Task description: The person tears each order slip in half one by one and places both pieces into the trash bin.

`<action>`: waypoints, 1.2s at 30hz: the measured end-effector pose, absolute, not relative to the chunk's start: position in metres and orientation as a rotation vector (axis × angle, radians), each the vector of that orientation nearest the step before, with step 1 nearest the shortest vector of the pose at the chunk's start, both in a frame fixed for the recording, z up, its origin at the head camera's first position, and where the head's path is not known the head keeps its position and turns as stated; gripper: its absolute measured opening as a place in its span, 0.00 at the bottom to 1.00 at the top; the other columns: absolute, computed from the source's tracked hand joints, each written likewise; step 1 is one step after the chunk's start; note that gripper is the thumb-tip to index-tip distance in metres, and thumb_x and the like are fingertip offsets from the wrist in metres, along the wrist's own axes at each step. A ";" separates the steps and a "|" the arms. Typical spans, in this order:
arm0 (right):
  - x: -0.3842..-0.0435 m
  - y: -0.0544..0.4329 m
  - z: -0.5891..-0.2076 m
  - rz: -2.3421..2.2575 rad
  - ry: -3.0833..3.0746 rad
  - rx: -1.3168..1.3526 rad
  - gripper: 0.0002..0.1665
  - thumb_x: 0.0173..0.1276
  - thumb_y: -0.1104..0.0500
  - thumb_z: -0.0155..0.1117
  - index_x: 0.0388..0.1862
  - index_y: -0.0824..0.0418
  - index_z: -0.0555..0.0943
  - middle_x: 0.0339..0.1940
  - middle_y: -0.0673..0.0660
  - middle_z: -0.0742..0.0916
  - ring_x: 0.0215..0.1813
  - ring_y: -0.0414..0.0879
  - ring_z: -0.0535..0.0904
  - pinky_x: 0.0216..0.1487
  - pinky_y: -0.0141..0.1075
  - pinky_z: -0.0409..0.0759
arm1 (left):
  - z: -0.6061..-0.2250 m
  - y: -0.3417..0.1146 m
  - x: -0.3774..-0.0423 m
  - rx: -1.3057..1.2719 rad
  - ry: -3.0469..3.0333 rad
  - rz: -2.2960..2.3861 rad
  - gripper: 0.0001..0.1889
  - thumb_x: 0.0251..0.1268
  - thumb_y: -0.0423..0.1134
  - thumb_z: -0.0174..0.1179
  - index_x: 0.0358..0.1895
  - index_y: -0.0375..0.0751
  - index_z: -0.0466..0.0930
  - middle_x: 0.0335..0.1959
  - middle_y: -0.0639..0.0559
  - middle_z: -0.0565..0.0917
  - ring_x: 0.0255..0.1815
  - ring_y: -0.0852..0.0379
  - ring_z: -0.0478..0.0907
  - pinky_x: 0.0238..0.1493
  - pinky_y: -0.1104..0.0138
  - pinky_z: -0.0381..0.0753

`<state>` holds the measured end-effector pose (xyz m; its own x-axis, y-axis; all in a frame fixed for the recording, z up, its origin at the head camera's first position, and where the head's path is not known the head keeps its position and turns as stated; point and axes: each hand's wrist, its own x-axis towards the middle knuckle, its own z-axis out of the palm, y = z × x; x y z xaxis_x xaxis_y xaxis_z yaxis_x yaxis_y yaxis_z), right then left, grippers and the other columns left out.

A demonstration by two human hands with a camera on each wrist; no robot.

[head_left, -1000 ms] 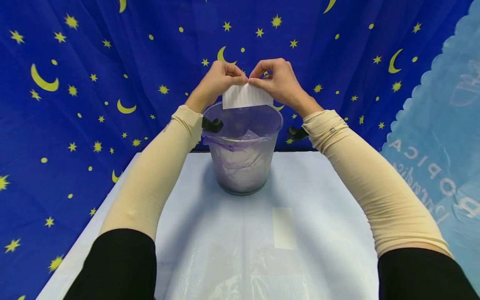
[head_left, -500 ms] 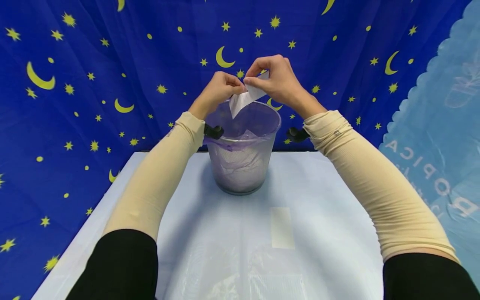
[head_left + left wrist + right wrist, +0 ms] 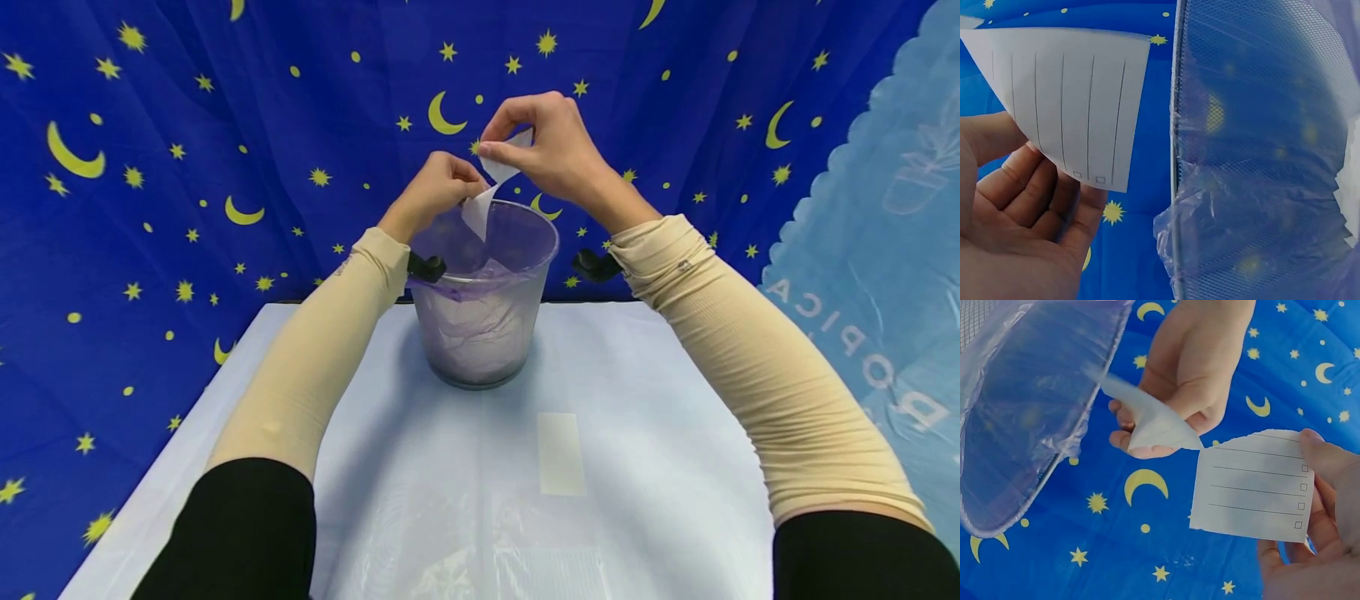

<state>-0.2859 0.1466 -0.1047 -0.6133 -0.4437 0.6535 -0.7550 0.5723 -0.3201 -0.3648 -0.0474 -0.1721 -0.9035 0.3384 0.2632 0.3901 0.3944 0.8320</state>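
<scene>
Both hands pinch a white lined sheet of paper (image 3: pixel 1250 484) with small checkboxes, over the rim of a wire-mesh waste bin (image 3: pixel 480 333) lined with a thin purple bag (image 3: pixel 498 279). The sheet is torn into two parts that meet only at a narrow corner in the right wrist view. My left hand (image 3: pixel 437 190) holds the lower part (image 3: pixel 477 215), which hangs twisted at the bin's opening. Higher up and to the right, my right hand (image 3: pixel 558 154) holds the other part between thumb and fingers. Ruled lines show on the left hand's part (image 3: pixel 1075 100) too.
White paper scraps (image 3: pixel 1350 187) show inside the bin. A pale rectangular slip (image 3: pixel 561 454) lies on the white table (image 3: pixel 645 400) in front of it. Clear plastic film (image 3: pixel 547 575) covers the near part. A blue star-and-moon curtain (image 3: pixel 315 108) hangs behind.
The sheet was flat and pinched at its top edge; now it is torn and twisted. My right hand has risen, my left has dropped slightly, and the gap between them has widened.
</scene>
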 end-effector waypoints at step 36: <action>-0.333 0.175 -0.139 0.867 -2.400 0.427 0.14 0.76 0.50 0.70 0.46 0.59 0.91 0.46 0.56 0.93 0.54 0.44 0.87 0.54 0.33 0.81 | -0.154 -0.085 -0.358 -0.382 -2.582 -1.382 0.12 0.72 0.43 0.70 0.49 0.38 0.91 0.46 0.50 0.89 0.44 0.58 0.79 0.47 0.67 0.77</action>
<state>-0.3332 0.1750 -0.1386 -0.7997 -0.1067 0.5909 -0.4597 0.7419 -0.4881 -0.3577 -0.0848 -0.1544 -0.9491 0.1364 0.2838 0.3118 0.5329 0.7866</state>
